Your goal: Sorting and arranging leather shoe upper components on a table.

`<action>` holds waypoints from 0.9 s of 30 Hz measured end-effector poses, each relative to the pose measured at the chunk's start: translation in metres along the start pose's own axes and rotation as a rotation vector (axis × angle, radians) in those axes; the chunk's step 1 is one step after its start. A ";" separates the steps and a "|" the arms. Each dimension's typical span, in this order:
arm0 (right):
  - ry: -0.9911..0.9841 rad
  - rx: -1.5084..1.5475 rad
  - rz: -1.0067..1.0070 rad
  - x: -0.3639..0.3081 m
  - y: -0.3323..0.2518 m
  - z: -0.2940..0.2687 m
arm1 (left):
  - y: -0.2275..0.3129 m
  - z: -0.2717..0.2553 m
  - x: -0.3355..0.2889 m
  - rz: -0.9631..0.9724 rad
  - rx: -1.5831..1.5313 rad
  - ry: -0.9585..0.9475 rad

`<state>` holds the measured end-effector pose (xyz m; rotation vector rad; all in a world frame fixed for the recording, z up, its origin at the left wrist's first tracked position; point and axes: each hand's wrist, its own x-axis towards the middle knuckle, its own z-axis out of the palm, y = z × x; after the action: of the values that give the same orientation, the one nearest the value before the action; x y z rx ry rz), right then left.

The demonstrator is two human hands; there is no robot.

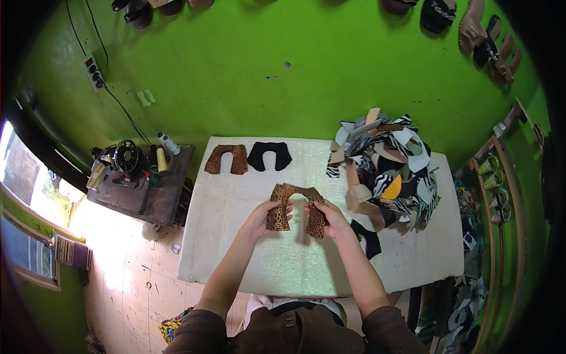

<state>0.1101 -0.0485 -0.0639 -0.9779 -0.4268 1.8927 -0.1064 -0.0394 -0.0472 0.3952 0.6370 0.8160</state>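
Gripping a leopard cutout point(296, 189), left hand point(257, 219) and right hand point(335, 220) hover, two cutouts point(270, 147) set out, a heap point(389, 168) apparently left.

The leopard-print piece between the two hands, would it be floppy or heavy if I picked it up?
The leopard-print piece is probably bendy but not limp: its arch holds its shape between the left hand and right hand. It's likely light, because it looks thin.

Behind the held material point(279, 213), two cutouts point(227, 150) lie on the table point(218, 230), left of a scrap heap point(392, 177).
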 end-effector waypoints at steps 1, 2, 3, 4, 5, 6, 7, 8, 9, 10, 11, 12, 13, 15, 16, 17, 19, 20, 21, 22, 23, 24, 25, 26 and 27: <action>-0.001 0.000 0.007 0.006 0.009 0.002 | -0.001 -0.008 -0.006 -0.032 -0.030 0.019; 0.010 0.015 0.073 0.012 0.017 0.007 | -0.001 -0.018 -0.011 -0.060 -0.060 0.039; 0.020 0.030 0.139 0.017 0.026 0.013 | 0.001 -0.029 -0.016 -0.056 -0.064 0.045; 0.020 0.043 0.176 0.024 0.036 0.019 | 0.004 -0.040 -0.020 -0.084 -0.091 0.066; 0.016 0.040 0.183 0.029 0.044 0.026 | 0.007 -0.050 -0.026 -0.112 -0.118 0.086; -0.016 0.069 0.227 0.035 0.052 0.033 | 0.012 -0.060 -0.030 -0.122 -0.155 0.058; -0.050 0.098 0.270 0.042 0.058 0.041 | 0.020 -0.070 -0.034 -0.116 -0.158 0.063; -0.056 0.076 0.272 0.049 0.061 0.051 | 0.029 -0.075 -0.038 -0.098 -0.137 0.044; -0.059 0.074 0.278 0.057 0.063 0.060 | 0.038 -0.079 -0.042 -0.080 -0.114 0.025; -0.063 0.061 0.254 0.065 0.064 0.070 | 0.048 -0.083 -0.044 -0.077 -0.116 0.030; -0.067 0.048 0.230 0.073 0.064 0.080 | 0.060 -0.084 -0.047 -0.028 -0.035 0.028; -0.071 0.033 0.213 0.082 0.064 0.091 | 0.070 -0.088 -0.048 0.019 0.047 0.026; -0.072 0.033 0.215 0.091 0.066 0.098 | 0.078 -0.095 -0.047 0.018 0.047 0.028; -0.032 -0.012 0.222 0.112 0.070 0.113 | 0.096 -0.112 -0.044 -0.006 0.273 0.284; -0.034 -0.010 0.221 0.122 0.074 0.120 | 0.098 -0.130 -0.038 -0.005 0.276 0.285; 0.016 -0.048 0.236 0.132 0.083 0.131 | 0.096 -0.156 -0.033 0.087 0.385 0.402; 0.080 -0.087 0.237 0.150 0.093 0.139 | 0.104 -0.182 -0.022 0.175 0.495 0.501; 0.078 -0.076 0.219 0.159 0.098 0.141 | 0.110 -0.187 -0.018 0.229 0.583 0.537; 0.075 -0.064 0.201 0.167 0.102 0.143 | 0.115 -0.192 -0.013 0.282 0.670 0.571; 0.082 -0.061 0.201 0.178 0.103 0.144 | 0.125 -0.199 -0.006 0.263 0.863 0.652; 0.117 -0.064 0.160 0.187 0.103 0.151 | 0.135 -0.203 0.000 0.256 0.864 0.654; 0.151 -0.068 0.119 0.196 0.103 0.158 | 0.143 -0.207 0.007 0.351 0.796 0.638; 0.154 -0.065 0.124 0.205 0.102 0.165 | 0.152 -0.211 0.013 0.445 0.726 0.622; 0.168 -0.032 0.066 0.214 0.099 0.170 | 0.163 -0.211 0.019 0.413 0.684 0.596; 0.182 -0.001 0.005 0.223 0.095 0.173 | 0.173 -0.208 0.025 0.406 0.683 0.590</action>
<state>-0.1352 0.1125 -0.1178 -1.1417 -0.3183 1.7895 -0.3257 0.1063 -0.1161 0.9404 1.4287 1.1020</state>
